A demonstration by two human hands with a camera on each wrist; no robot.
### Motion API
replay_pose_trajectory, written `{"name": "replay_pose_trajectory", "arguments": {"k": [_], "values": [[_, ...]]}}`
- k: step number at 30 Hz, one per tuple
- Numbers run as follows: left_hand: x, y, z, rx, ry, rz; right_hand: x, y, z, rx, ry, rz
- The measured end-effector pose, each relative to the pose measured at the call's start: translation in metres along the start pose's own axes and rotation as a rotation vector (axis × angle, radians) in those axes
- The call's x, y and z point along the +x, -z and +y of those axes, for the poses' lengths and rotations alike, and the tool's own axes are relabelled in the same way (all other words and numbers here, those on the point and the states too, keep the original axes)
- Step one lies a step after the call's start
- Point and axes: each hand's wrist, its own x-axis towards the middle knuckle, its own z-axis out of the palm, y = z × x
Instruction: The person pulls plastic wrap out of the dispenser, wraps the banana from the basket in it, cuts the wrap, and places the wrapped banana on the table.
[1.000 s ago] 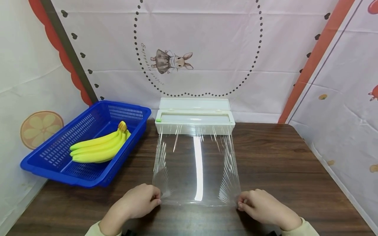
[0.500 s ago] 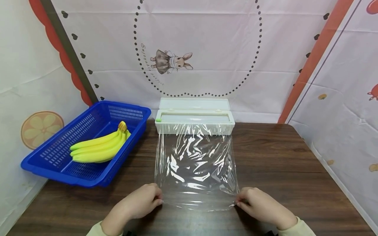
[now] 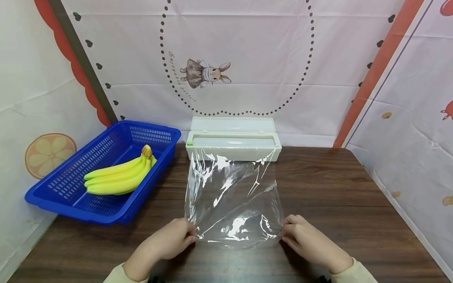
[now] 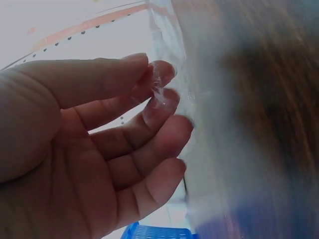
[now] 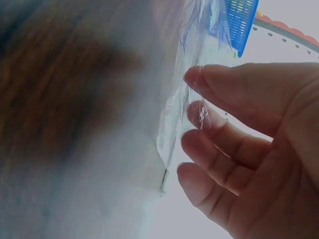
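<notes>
A sheet of clear plastic wrap stretches toward me from the front of a white wrap dispenser, whose lid stands raised. My left hand pinches the sheet's near left corner. In the left wrist view a bit of film shows between thumb and fingertips, the other fingers loosely bent. At the near right corner my right hand pinches the film too; the right wrist view shows it by the thumb and fingers. The wrap hangs slack and wrinkled. Whether it is still joined to the roll I cannot tell.
To the left a blue plastic basket holds a bunch of yellow bananas. Everything stands on a dark wooden table. Printed cloth walls off the back and both sides. A small green piece sits on the dispenser's left end.
The wrap has gone from taut and smooth to slack and wrinkled, its near edge now bowed. My right hand has shifted slightly forward and left; the left has hardly moved. Both keep their pinch.
</notes>
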Motion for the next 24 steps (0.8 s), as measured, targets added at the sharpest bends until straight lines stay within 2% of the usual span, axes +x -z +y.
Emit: {"name": "replay_pose_trajectory", "arguments": {"k": [7,17,24], "values": [[-0.0002,0.0028,0.0007,-0.062,0.059,-0.035,0.0047,-0.0009,0.0019,0.088,-0.049,-0.081],[0.0004,0.0032,-0.0018,-0.106,0.105,-0.083,0.0047,-0.0033,0.0007,0.147,-0.102,-0.118],[0.0033,0.0066,-0.0018,-0.104,0.15,-0.076,0.0041,-0.0032,-0.0001,0.16,-0.125,-0.114]]}}
